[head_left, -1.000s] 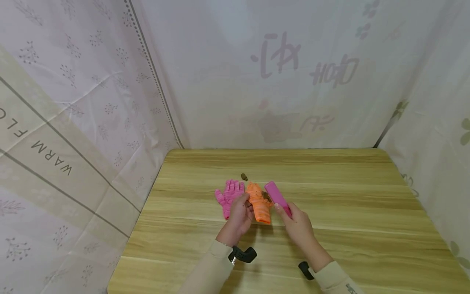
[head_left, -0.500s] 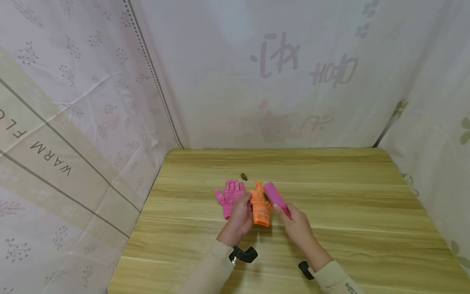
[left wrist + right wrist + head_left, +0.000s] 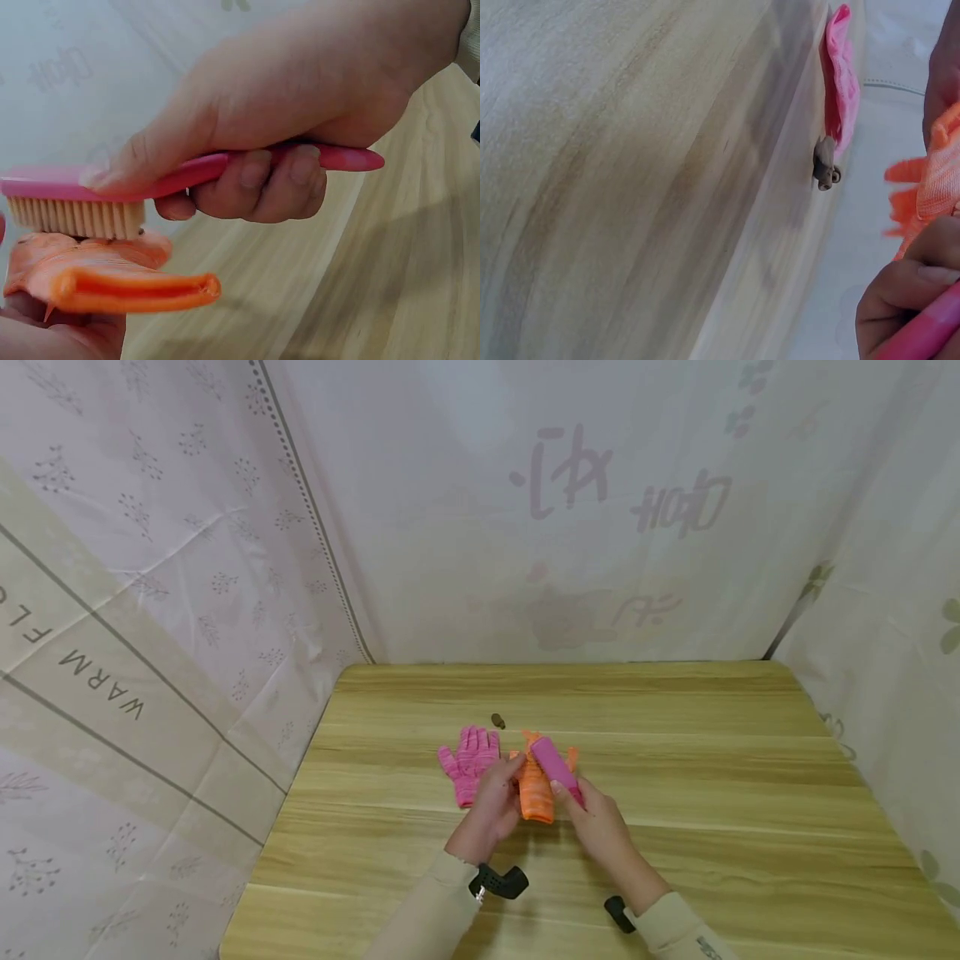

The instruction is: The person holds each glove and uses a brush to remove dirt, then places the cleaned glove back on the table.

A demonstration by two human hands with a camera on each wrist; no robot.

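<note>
My left hand [image 3: 495, 799] holds an orange knit glove [image 3: 536, 793] above the table, cuff toward me, thumb at its left edge and fingers underneath. In my right hand [image 3: 606, 828] is a pink brush [image 3: 553, 762], gripped by its handle, the thumb lying along its back. Pale bristles [image 3: 79, 216] press down on the orange glove [image 3: 112, 274] in the left wrist view, where dark specks show on the fabric. Several of the glove's loose fingers stick out past the brush head. A pink knit glove [image 3: 474, 753] lies flat just left of my left hand.
A small brown lump [image 3: 825, 163], its kind unclear, sits on the wooden table [image 3: 712, 760] beyond the gloves. Printed cloth [image 3: 562, 568] hangs at the back and sides of the table.
The brush has moved left over the orange glove and now covers its middle. The orange glove has turned slightly, and its fingers have spread. The pink glove and brown lump stay put.
</note>
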